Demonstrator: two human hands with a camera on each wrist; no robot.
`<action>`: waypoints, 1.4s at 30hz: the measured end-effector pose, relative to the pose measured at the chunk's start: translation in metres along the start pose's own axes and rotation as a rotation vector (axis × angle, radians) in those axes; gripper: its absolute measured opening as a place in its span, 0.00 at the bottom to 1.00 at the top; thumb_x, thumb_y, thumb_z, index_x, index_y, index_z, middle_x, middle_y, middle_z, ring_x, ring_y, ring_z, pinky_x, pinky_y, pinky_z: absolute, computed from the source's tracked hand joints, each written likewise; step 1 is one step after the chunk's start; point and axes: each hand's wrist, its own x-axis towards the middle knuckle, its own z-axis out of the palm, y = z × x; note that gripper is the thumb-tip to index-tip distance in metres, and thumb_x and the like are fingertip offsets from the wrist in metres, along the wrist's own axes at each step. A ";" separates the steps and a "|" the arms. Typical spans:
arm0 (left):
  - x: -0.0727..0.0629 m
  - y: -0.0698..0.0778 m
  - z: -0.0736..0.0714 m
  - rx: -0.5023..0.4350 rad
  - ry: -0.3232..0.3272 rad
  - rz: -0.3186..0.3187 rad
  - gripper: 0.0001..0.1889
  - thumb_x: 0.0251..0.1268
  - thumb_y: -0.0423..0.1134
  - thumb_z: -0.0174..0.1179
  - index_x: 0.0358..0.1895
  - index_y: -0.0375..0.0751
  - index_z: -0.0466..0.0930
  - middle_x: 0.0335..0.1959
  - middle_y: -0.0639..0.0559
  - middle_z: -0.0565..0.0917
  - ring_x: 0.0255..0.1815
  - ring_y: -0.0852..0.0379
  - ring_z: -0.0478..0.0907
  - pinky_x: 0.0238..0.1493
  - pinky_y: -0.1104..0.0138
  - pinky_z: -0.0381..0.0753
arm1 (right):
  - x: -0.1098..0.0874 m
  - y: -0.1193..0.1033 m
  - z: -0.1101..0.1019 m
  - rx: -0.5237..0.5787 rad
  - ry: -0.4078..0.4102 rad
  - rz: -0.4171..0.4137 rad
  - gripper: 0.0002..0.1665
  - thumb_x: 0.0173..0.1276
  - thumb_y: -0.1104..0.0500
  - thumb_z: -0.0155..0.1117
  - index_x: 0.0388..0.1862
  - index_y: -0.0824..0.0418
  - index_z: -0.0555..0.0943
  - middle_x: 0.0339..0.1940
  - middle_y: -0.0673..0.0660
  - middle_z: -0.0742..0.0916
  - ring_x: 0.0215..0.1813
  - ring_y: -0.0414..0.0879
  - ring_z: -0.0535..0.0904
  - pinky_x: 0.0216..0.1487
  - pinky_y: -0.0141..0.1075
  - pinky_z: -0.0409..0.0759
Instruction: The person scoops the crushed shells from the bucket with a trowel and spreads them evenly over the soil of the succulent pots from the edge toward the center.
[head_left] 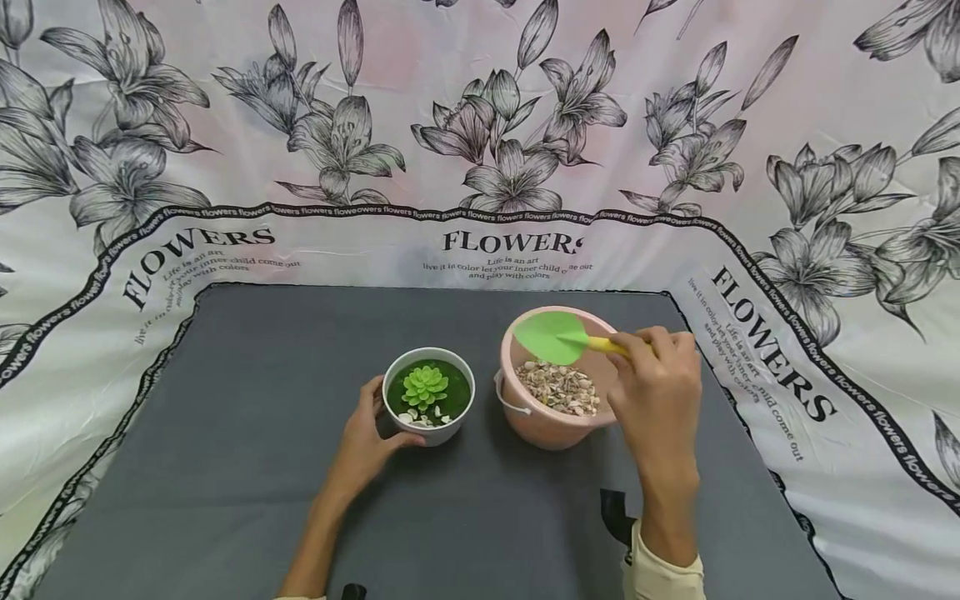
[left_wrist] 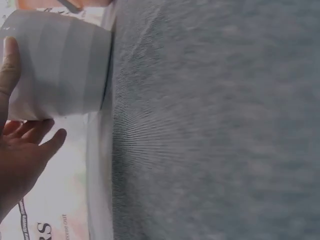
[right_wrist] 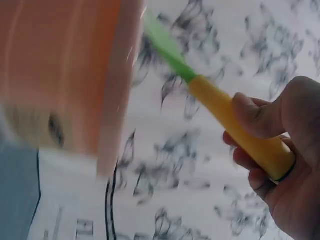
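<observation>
White and smooth-walled, the pot [left_wrist: 62,65] stands on the grey surface [head_left: 487,517], midway between its left and right edges, with a green succulent [head_left: 425,387] inside. Your left hand [head_left: 367,442] is part-way open around the pot's left side, thumb on the near wall. It looks light, stiff and possibly slippery; keep your hold low on the wall, clear of the leaves.

Your right hand [head_left: 660,383] is closed around the yellow handle of the trowel [head_left: 551,337]; its green blade hangs over the pink bucket [head_left: 543,429], which stands toward the surface's far right corner. The trowel is probably light plastic, best held mid-handle as you have it. You can't tell whether the blade carries anything. The pale chips [head_left: 558,387] in the bucket look hard and loose, likely to slide off a tilted blade.
</observation>
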 end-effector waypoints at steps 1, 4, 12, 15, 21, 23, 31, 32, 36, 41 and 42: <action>0.002 0.000 -0.001 0.009 -0.014 -0.002 0.58 0.44 0.38 0.83 0.79 0.38 0.55 0.78 0.37 0.71 0.79 0.40 0.71 0.77 0.48 0.71 | -0.002 0.007 -0.002 -0.026 -0.022 0.016 0.07 0.60 0.72 0.76 0.38 0.72 0.89 0.33 0.68 0.85 0.37 0.66 0.72 0.42 0.55 0.72; 0.003 0.001 -0.005 0.059 -0.066 -0.016 0.61 0.45 0.39 0.83 0.82 0.38 0.51 0.80 0.36 0.67 0.81 0.38 0.67 0.78 0.45 0.70 | -0.007 0.025 -0.002 -0.101 -0.087 0.026 0.08 0.57 0.75 0.75 0.36 0.73 0.89 0.32 0.68 0.85 0.36 0.66 0.72 0.41 0.53 0.73; 0.003 0.045 -0.001 0.170 0.143 0.218 0.58 0.57 0.54 0.78 0.86 0.48 0.50 0.83 0.37 0.60 0.85 0.33 0.54 0.80 0.38 0.62 | -0.015 0.052 0.023 -0.235 -0.199 -0.059 0.12 0.47 0.78 0.75 0.33 0.71 0.88 0.29 0.66 0.83 0.36 0.65 0.75 0.35 0.54 0.76; 0.005 0.073 0.020 0.131 0.215 0.444 0.46 0.67 0.55 0.70 0.81 0.39 0.61 0.81 0.37 0.66 0.85 0.35 0.58 0.86 0.52 0.60 | -0.015 0.053 0.036 -0.252 -0.256 -0.100 0.13 0.44 0.78 0.76 0.31 0.69 0.89 0.29 0.64 0.84 0.35 0.63 0.75 0.35 0.53 0.77; 0.010 0.109 0.077 0.172 0.032 0.425 0.43 0.68 0.48 0.72 0.81 0.39 0.61 0.83 0.40 0.64 0.83 0.42 0.65 0.80 0.56 0.71 | -0.016 0.055 0.045 -0.155 -0.331 -0.058 0.12 0.46 0.78 0.75 0.30 0.67 0.90 0.28 0.60 0.86 0.33 0.59 0.75 0.34 0.50 0.75; 0.012 0.112 0.093 0.218 -0.019 0.371 0.46 0.66 0.48 0.73 0.82 0.38 0.60 0.84 0.39 0.61 0.83 0.41 0.64 0.76 0.51 0.75 | -0.016 0.057 0.045 -0.106 -0.361 -0.029 0.12 0.46 0.78 0.75 0.30 0.67 0.90 0.28 0.60 0.86 0.34 0.59 0.75 0.35 0.50 0.75; 0.018 0.109 0.114 0.247 0.094 0.350 0.46 0.47 0.48 0.83 0.71 0.33 0.76 0.76 0.37 0.74 0.77 0.40 0.73 0.81 0.52 0.69 | -0.014 0.059 0.048 -0.076 -0.471 0.056 0.10 0.52 0.74 0.75 0.30 0.62 0.91 0.28 0.58 0.83 0.38 0.57 0.72 0.48 0.56 0.67; 0.018 0.109 0.114 0.249 0.097 0.354 0.46 0.46 0.48 0.83 0.71 0.33 0.77 0.76 0.37 0.74 0.76 0.41 0.74 0.81 0.52 0.69 | -0.014 0.058 0.048 -0.070 -0.485 0.070 0.09 0.53 0.73 0.76 0.30 0.61 0.91 0.29 0.58 0.84 0.38 0.57 0.72 0.50 0.57 0.66; 0.019 0.106 0.116 0.260 0.093 0.377 0.46 0.46 0.50 0.83 0.71 0.34 0.77 0.76 0.38 0.74 0.77 0.41 0.74 0.81 0.52 0.68 | -0.016 0.059 0.047 -0.021 -0.527 0.142 0.06 0.58 0.70 0.76 0.30 0.59 0.91 0.32 0.59 0.88 0.38 0.57 0.73 0.54 0.61 0.64; 0.019 0.102 0.116 0.300 0.107 0.399 0.46 0.48 0.51 0.82 0.72 0.35 0.76 0.77 0.39 0.74 0.77 0.41 0.74 0.80 0.50 0.69 | -0.015 0.057 0.047 0.035 -0.526 0.215 0.03 0.60 0.68 0.76 0.31 0.61 0.92 0.34 0.60 0.88 0.39 0.58 0.74 0.55 0.62 0.63; 0.019 0.102 0.116 0.307 0.108 0.398 0.46 0.49 0.52 0.81 0.72 0.36 0.76 0.77 0.39 0.74 0.77 0.41 0.74 0.80 0.50 0.69 | -0.014 0.056 0.047 0.039 -0.521 0.218 0.03 0.60 0.68 0.76 0.32 0.61 0.92 0.34 0.61 0.88 0.39 0.58 0.74 0.55 0.61 0.63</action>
